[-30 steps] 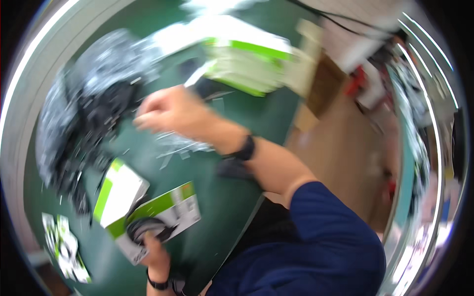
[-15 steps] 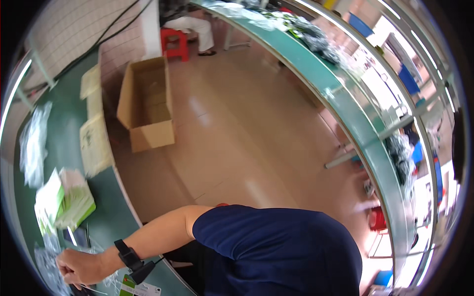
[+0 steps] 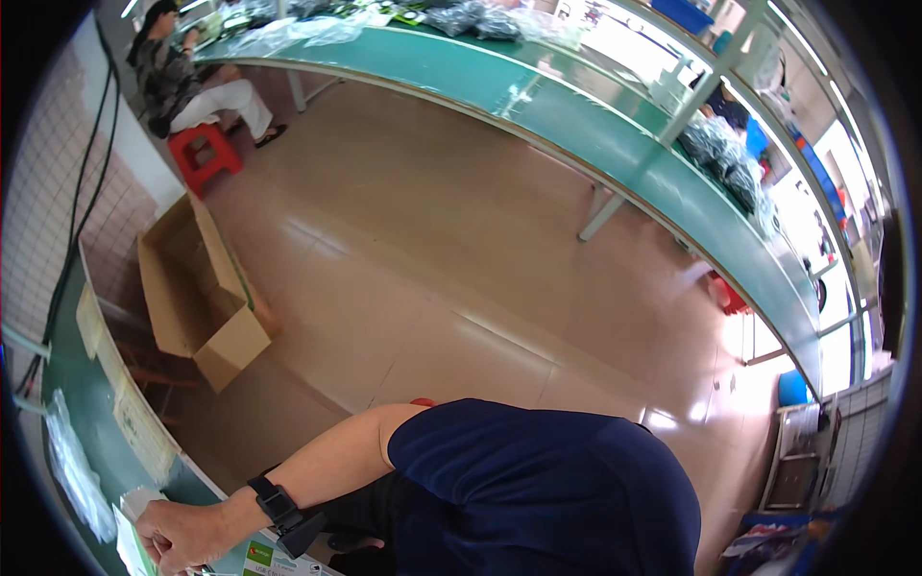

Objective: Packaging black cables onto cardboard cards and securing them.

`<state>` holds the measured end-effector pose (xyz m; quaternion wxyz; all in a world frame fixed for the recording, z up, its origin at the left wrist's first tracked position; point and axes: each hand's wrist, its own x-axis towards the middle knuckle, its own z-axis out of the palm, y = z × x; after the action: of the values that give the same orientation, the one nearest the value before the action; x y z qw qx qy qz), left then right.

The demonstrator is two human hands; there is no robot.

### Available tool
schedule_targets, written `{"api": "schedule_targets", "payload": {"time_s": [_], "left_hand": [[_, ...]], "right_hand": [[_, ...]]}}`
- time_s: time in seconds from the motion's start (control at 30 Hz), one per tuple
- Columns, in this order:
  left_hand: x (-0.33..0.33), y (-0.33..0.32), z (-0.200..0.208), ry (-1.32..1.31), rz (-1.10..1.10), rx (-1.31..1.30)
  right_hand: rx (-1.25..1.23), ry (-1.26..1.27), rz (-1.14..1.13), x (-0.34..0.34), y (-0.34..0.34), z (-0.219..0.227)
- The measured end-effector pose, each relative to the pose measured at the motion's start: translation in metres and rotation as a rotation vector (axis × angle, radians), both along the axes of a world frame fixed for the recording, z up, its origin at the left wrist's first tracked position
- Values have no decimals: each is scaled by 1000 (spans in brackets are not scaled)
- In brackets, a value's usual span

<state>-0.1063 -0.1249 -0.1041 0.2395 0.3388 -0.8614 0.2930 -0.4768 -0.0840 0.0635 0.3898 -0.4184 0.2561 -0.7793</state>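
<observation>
One bare hand is in view, the right hand (image 3: 182,533), and it is low at the left, over the near worktop (image 3: 67,360). Its fingers are bent inward toward the palm, but their tips are partly hidden, so I cannot tell whether they grasp something or are only curled. The left hand is outside the view, and its state I cannot tell. Just beside the right hand, on its left, is white-and-green packaging (image 3: 133,549), partly covered by this hand; whether they touch is not clear. To the right of the hand, below the black wrist device (image 3: 279,504), is a white-and-green printed card (image 3: 274,562), cut by the lower edge of the view. Its printed side is visible, but whether any product is fixed on it, I cannot see. Therefore the progress can be judged only in part: with the hand among packaging, the work appears to be under way and not finished, but how many pieces are done or left cannot be counted. Farther along the same worktop lies a clear plastic bag (image 3: 77,470), apart from the hand; its contents are not clear to me. An open cardboard box (image 3: 235,346) is on the floor beside the worktop, with its flap outward, and nothing in the view shows it as closed or sealed. Across the floor, dark bagged goods (image 3: 471,19) lie on the far worktop (image 3: 461,82), well apart from this hand.
</observation>
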Motion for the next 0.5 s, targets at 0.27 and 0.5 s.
{"api": "schedule_targets", "payload": {"time_s": [0.27, 0.5], "left_hand": [[-26, -13, -22, -526, 95, -317], [14, -1, -19, -324, 172, 238]], "right_hand": [[-25, 31, -124, -21, 35, -6], [30, 8, -19, 0, 45, 2]]}}
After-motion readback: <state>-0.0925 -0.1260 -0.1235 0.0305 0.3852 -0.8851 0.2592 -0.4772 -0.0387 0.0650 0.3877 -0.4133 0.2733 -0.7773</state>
